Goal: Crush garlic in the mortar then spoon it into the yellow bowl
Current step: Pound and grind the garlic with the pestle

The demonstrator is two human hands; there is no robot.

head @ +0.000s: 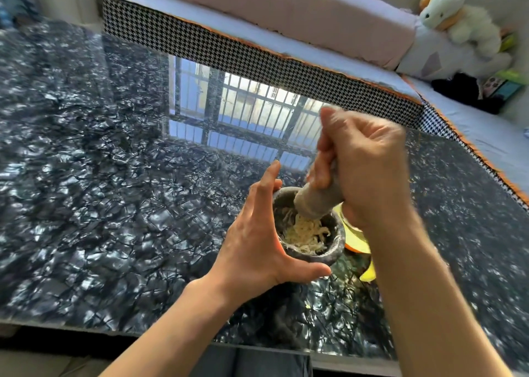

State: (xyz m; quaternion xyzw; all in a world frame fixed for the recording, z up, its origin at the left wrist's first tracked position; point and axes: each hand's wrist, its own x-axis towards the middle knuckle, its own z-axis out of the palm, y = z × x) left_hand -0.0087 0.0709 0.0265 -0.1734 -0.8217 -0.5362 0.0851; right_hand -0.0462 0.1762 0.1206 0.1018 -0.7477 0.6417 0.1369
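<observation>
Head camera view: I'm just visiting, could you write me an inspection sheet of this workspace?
Surface: glossy dark marbled table, reflecting a barred window.
Job's things: stone mortar holding crushed garlic; pestle head down in it; yellow bowl behind the mortar, mostly hidden. No spoon seen.
Clutter: nothing seen.
Grips: left hand braces the mortar's side, fingers straight; right hand grips the pestle.
Cables: nothing seen.
Surroundings: houndstooth-edged bench with a pink cushion and a plush toy.

two bare forearms, no sleeves; left hand [257, 242], right hand [369, 170]
</observation>
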